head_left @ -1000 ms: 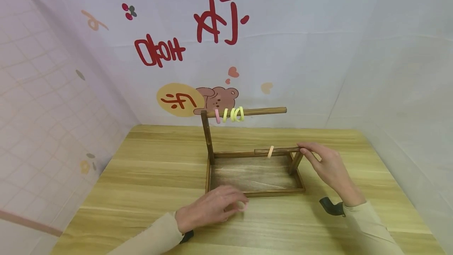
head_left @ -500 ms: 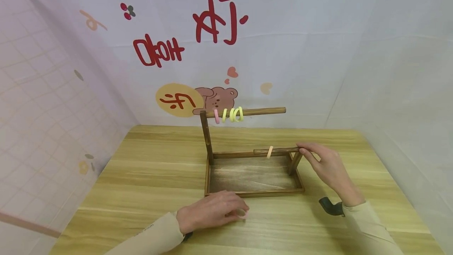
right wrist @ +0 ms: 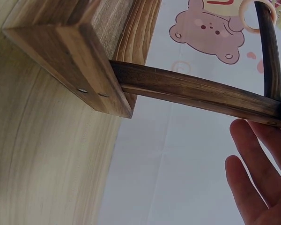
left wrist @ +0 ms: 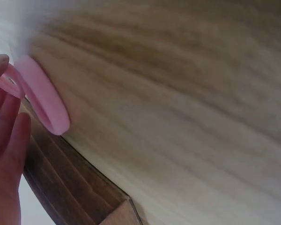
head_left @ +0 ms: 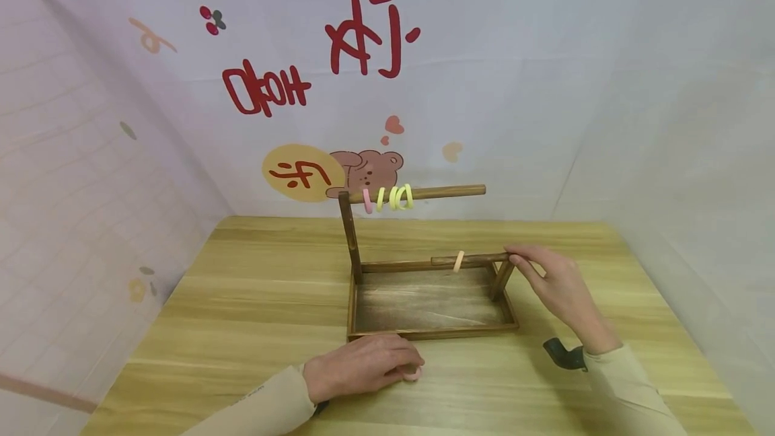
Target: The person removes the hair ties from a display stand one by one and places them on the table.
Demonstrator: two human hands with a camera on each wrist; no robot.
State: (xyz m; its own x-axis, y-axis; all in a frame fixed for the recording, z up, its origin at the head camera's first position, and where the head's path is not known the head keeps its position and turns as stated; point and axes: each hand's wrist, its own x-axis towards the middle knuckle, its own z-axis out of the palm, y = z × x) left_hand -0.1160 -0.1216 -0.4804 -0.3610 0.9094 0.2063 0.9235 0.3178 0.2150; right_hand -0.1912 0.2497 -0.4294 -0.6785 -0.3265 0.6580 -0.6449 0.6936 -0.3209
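Note:
My left hand (head_left: 366, 365) is low over the table, in front of the wooden rack (head_left: 432, 335). Between its thumb and fingers it pinches a pink ring-shaped band (head_left: 413, 374); in the left wrist view the pink band (left wrist: 46, 96) is close against the wood surface. At the right, my right hand (head_left: 554, 281) grips the corner where the rack's lower bar (head_left: 484, 259) meets its short post. Thumb and fingers lie on either side of that corner in the right wrist view. A pale orange band (head_left: 459, 261) hangs on the lower bar.
Higher up, the rack's upper bar (head_left: 451, 192) carries a pink band (head_left: 366, 201) and several yellow bands (head_left: 393, 198). A tall post (head_left: 350, 237) supports it at the left. The rack's shallow tray (head_left: 424, 298) stands on the table (head_left: 254, 288), before a printed white backdrop (head_left: 508, 99).
My left hand has come down slightly toward the table with the pink band, which now looks flatter. My right hand stays on the rack's corner. The head view has shifted a little.

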